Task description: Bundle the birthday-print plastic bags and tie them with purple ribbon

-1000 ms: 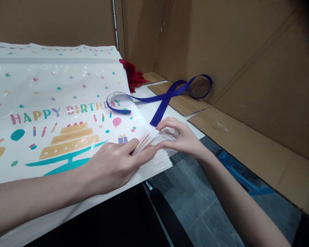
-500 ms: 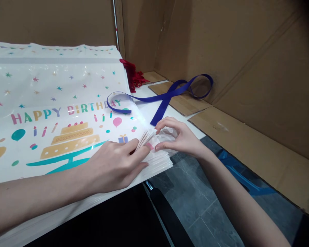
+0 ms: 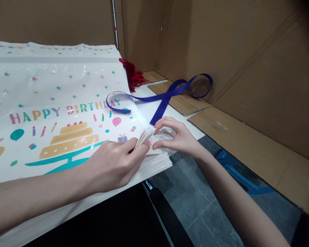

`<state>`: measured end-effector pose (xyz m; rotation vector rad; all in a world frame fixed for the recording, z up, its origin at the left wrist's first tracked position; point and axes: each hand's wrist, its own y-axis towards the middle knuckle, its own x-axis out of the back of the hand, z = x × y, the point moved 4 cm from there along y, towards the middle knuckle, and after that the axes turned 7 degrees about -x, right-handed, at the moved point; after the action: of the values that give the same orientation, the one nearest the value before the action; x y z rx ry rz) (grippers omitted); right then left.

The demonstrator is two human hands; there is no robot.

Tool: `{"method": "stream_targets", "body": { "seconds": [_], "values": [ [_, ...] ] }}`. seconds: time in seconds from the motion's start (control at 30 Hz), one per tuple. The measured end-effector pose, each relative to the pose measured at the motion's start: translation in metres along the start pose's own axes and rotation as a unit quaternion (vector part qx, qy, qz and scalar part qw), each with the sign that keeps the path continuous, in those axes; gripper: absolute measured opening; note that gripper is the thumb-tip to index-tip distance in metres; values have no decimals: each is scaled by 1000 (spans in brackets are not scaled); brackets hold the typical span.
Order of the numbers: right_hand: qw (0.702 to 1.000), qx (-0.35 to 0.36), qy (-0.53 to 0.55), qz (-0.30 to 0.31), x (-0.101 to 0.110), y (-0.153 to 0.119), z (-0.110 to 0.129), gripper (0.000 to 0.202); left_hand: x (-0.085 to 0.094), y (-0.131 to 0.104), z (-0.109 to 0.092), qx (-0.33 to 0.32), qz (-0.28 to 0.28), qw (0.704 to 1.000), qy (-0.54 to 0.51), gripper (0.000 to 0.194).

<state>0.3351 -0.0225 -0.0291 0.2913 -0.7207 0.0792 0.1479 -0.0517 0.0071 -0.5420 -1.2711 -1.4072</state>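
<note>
A thick stack of white plastic bags, printed with HAPPY BIRTHDAY, a cake, balloons and stars, lies flat on the left. My left hand is closed on the near right corner of the upper bags, which is bent up and fanned between thumb and fingers. Just right of that corner, my right hand is curved, its thumb and fingers apart, with the fingertips at the fanned edges. Translucent plastic shows between its thumb and forefinger. More bag corners lie layered beneath both hands.
A looped purple ribbon lies across the stack's right edge and onto cardboard. Red tasselled cord sits behind the stack. Cardboard walls stand behind and right. A black armrest and grey tiled floor show below.
My right hand has shifted slightly left, its thumb closer to the bent corner. My left hand keeps its grip on the bags and its lower fingers have drawn in.
</note>
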Motion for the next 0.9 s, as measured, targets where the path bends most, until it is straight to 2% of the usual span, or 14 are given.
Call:
{"method": "stream_targets", "body": {
  "seconds": [0.27,0.53,0.73,0.8,0.9],
  "values": [
    [999,8,22,39,5,-2,0,40,2,1,1,2,-13,1000,-5,17],
    [999,-2,27,28,0,0,1,42,0,-1,1,9,-5,1000,-13,22],
    [999,12,26,27,5,-1,-2,40,-2,-2,2,-9,27,1000,9,47],
    [998,26,20,47,5,-1,-3,39,-1,-2,2,-11,22,1000,17,43],
    [998,29,8,62,4,-1,-3,42,-1,-2,2,-12,13,1000,-1,26]
  ]
}}
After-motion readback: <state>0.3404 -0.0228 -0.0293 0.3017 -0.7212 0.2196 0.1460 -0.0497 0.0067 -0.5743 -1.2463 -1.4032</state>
